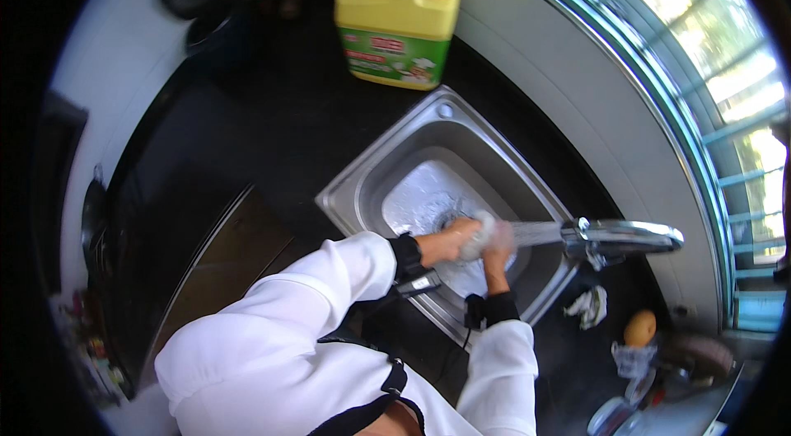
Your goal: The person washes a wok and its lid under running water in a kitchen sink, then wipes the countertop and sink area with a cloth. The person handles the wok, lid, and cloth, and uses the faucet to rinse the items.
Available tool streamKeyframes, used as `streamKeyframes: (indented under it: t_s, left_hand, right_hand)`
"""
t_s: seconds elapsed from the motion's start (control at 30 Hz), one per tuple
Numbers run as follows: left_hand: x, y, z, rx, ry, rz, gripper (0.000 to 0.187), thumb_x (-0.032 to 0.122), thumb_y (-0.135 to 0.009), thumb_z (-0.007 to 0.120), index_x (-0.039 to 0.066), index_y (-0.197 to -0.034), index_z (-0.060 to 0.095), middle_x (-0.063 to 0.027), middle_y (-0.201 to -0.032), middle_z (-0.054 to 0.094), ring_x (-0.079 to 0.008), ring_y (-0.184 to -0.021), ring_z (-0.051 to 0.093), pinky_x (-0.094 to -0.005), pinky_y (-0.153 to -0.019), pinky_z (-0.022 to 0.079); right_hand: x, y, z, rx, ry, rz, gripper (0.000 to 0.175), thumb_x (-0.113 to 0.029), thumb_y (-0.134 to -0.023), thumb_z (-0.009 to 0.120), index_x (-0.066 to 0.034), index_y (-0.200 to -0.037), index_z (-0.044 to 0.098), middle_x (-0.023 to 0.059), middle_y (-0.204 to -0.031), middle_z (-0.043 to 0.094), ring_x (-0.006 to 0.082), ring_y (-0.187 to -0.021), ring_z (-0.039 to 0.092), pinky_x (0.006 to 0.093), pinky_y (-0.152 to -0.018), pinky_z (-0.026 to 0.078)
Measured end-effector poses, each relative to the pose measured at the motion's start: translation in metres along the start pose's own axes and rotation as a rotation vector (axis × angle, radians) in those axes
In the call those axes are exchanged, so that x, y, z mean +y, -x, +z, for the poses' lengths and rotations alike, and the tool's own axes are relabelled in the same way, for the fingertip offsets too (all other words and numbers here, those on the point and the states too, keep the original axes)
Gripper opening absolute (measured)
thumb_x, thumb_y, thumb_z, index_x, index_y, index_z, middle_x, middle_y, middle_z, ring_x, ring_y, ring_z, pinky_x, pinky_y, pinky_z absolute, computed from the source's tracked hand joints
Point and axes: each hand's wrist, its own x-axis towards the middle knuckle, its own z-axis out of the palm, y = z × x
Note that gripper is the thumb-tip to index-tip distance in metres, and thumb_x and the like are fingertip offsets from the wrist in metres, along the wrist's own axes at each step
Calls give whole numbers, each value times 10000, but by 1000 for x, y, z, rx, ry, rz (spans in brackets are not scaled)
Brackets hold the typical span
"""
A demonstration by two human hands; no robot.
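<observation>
My left hand (450, 239) grips a whitish rounded object (479, 235) over the stainless steel sink (395, 155). Its kind cannot be told because of motion blur. On the object's right side, my right hand (498, 253) holds it too, its fingers also blurred. Water sprays from the chrome faucet (624, 237) at the right towards my right hand and the object. Below them, the sink's bottom is wet, with rippling water around the drain area. Black bands wrap both wrists.
A yellow pump jug (395, 9) with a green label stands behind the sink on the black countertop (278, 102). Right of the sink lie a crumpled white-and-green cloth or bag (588, 307) and a yellowish round item (639, 328). A window (698, 34) is at the upper right.
</observation>
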Motion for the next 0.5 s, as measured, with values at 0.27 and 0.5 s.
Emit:
streamKeyframes:
  t_s: [0.27, 0.5]
  left_hand:
    - [27, 4, 41, -89, -586, 307, 686, 547, -821, 463, 72, -1298, 331, -191, -1245, 388, -317, -1181, 363, -397, -951, 347]
    - [35, 56, 25, -438, -753, 339, 897, 197, -677, 728, 119, -1390, 190, -179, -1101, 506, -293, -975, 529, -328, -671, 485]
  right_hand:
    - [-21, -1, -27, -193, -1341, 824, 495, -353, -885, 490, -47, -1261, 395, 98, -1200, 477, 255, -1080, 495, 391, -922, 401]
    - [20, -12, -29, -377, -1606, 1179, 461, -296, -784, 605, -26, -1134, 473, 125, -1077, 530, 308, -978, 543, 456, -825, 461]
